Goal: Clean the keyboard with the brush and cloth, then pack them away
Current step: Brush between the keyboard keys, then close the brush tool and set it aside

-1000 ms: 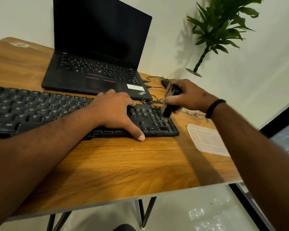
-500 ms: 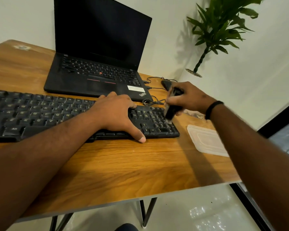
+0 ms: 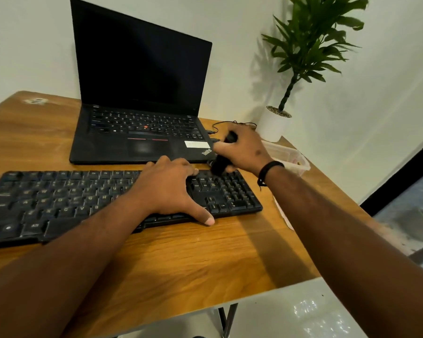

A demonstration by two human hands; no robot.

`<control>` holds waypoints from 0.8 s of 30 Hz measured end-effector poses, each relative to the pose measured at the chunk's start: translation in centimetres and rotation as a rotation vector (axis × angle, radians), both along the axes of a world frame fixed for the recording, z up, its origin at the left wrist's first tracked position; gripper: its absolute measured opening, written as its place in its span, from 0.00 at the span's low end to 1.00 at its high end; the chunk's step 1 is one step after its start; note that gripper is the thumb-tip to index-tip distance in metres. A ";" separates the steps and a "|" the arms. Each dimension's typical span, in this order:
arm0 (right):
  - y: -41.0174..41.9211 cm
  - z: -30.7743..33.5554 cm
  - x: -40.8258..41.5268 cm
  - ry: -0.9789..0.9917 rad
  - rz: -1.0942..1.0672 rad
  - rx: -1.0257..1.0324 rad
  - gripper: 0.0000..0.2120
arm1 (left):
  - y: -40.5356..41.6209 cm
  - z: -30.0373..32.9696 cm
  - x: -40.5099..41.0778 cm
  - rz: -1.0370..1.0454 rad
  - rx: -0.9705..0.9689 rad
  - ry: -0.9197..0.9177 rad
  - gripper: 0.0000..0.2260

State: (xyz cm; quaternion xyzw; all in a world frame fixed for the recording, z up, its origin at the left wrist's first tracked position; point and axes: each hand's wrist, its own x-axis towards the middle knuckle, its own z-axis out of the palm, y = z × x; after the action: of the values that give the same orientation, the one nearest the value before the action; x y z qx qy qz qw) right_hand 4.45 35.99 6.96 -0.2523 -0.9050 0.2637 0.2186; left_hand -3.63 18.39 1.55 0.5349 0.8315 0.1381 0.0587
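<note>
Keyboard [image 3: 59,201]: black, lying flat along the near part of the desk [image 3: 181,259], just in front of the laptop.
Left hand [image 3: 167,189]: spread flat, palm down on the keys right of centre; thumb stretched to the front edge, its tip on the wood. Holds nothing.
Right hand [image 3: 244,148]: fingers curled tight around the brush, a dark band on the wrist.
Brush [image 3: 221,162]: black, blurred; lower end at the top row of the number pad, upper end poking out above the fist.
Laptop [image 3: 137,132]: open, screen dark, behind the keyboard.
Box [image 3: 294,161]: clear plastic, at the right edge of the desk behind the right wrist; contents unclear.
Plant [image 3: 300,57]: in a white pot at the far right corner.
Cloth: cannot tell where it is.
</note>
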 end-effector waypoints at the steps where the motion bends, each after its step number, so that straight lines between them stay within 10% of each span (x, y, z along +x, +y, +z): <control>1: 0.6 0.3 0.6 -0.026 -0.040 0.040 0.09 | 0.0 0.0 0.0 0.000 -0.001 -0.004 0.59; 6: 3.5 0.6 4.5 -0.174 -0.248 0.245 0.11 | -0.1 0.3 0.2 0.001 -0.010 -0.011 0.58; 10: 1.5 -0.6 7.6 0.062 -0.220 0.085 0.10 | -0.3 0.3 0.3 -0.009 -0.016 0.001 0.59; 21: -9.8 -1.2 12.3 0.612 -0.152 -1.111 0.25 | -3.5 1.1 7.5 -0.053 0.661 -0.341 0.17; 24: -12.1 -2.1 13.2 0.593 -0.069 -1.075 0.31 | -6.0 0.4 9.9 -0.037 0.752 -0.461 0.13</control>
State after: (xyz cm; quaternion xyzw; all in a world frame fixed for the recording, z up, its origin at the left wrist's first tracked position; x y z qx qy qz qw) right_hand 17.64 23.88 4.86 -0.2722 -0.5372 0.7349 0.3119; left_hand 6.31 12.41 1.95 0.4891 0.6789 0.5456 0.0465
